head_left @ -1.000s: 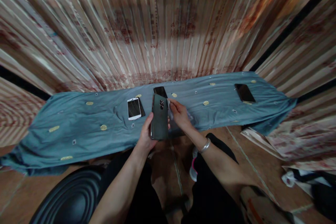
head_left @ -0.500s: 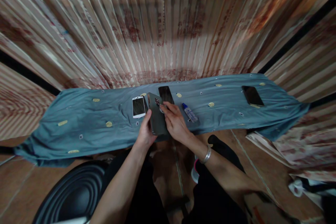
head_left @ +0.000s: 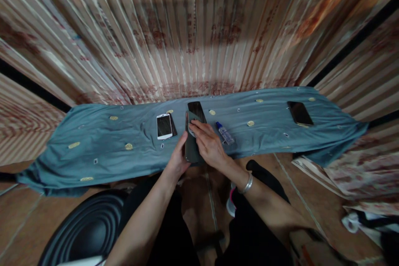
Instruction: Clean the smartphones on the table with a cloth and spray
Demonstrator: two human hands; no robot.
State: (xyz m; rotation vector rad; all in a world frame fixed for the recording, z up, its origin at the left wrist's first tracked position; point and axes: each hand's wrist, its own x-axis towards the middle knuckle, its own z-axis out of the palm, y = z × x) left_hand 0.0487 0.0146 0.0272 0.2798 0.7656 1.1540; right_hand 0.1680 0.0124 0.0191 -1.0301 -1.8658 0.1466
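The left hand (head_left: 178,161) has its fingers clamped round the lower left edge of a dark green phone (head_left: 190,145), which it holds tilted on its long edge just above the near rim of the bench (head_left: 93,149). The right hand (head_left: 209,146) lies over the phone's right side, its fingers together and pressing a small pale wipe (head_left: 191,129) against the top of the phone's back.

At 12 o'clock from the hands, just beyond the held phone, a black phone (head_left: 197,110) lies flat on the blue cloth (head_left: 264,133). At 10 o'clock lies a white phone (head_left: 163,126), screen up, resting on another dark one. At 2 o'clock, just beside the right hand, lies a small clear bottle (head_left: 225,134) with a blue cap. Well apart at 3 o'clock, near the cloth's far end, lies another dark phone (head_left: 299,113).
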